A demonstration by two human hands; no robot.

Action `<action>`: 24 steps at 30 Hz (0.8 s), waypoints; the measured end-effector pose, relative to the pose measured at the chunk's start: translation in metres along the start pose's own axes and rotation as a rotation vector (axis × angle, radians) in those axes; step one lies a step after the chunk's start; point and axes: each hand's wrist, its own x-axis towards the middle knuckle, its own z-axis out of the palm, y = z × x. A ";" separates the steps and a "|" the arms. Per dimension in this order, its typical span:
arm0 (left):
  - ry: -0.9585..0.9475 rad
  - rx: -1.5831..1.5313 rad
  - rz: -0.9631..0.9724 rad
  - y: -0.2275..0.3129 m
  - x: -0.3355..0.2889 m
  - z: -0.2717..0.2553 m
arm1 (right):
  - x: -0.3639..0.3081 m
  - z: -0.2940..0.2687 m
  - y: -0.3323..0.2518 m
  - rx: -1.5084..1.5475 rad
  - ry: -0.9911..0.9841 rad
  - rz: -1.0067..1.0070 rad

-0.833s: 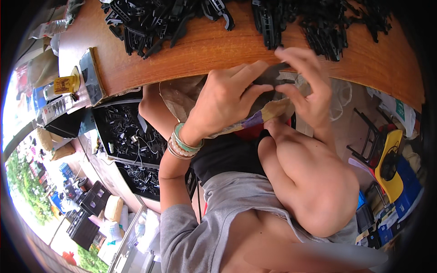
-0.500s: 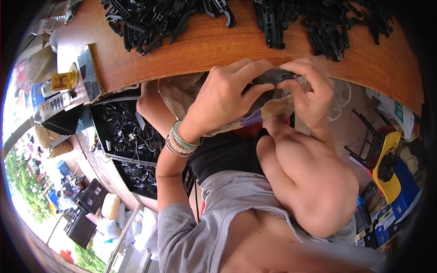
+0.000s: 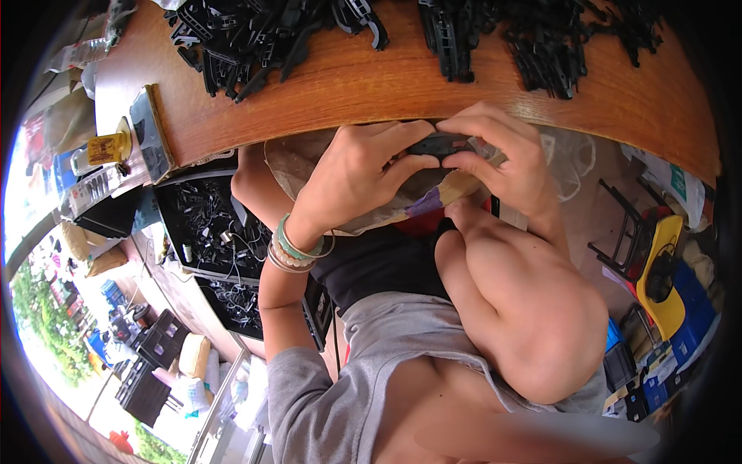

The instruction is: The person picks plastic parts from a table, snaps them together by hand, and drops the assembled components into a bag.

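A small black plastic part point(image 3: 438, 145) is pinched between my two hands, just off the front edge of the wooden table. My left hand point(image 3: 359, 172), with bracelets at the wrist, grips its left end between thumb and fingers. The right end is held by the thumb and fingers of my right hand point(image 3: 506, 151). My fingers cover both ends, so its full shape is hidden. Beneath the hands, a crumpled brownish bag point(image 3: 295, 158) with a purple patch lies open over my lap.
Piles of black plastic parts point(image 3: 255, 39) lie along the table point(image 3: 309, 97), left and right. A dark flat case point(image 3: 151, 131) stands at its left edge. Trays of black parts point(image 3: 205, 220) sit below left. A yellow stool-like item point(image 3: 663, 309) is at right.
My right hand has shifted left, bringing the fingertips of both hands closer together. The black part now lies between them, lower and more to the left. The bag still hangs below.
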 end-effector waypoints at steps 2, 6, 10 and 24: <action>-0.015 0.013 0.001 0.005 0.002 -0.001 | -0.002 0.000 0.000 -0.017 0.007 0.009; -0.077 0.034 -0.063 0.011 0.001 -0.009 | -0.001 0.004 0.002 -0.028 0.013 -0.046; -0.140 0.136 -0.006 -0.003 -0.004 -0.016 | 0.004 -0.003 0.003 0.014 0.115 -0.035; 0.239 0.802 0.476 -0.045 0.089 0.004 | 0.011 -0.014 0.034 -0.716 0.431 -0.007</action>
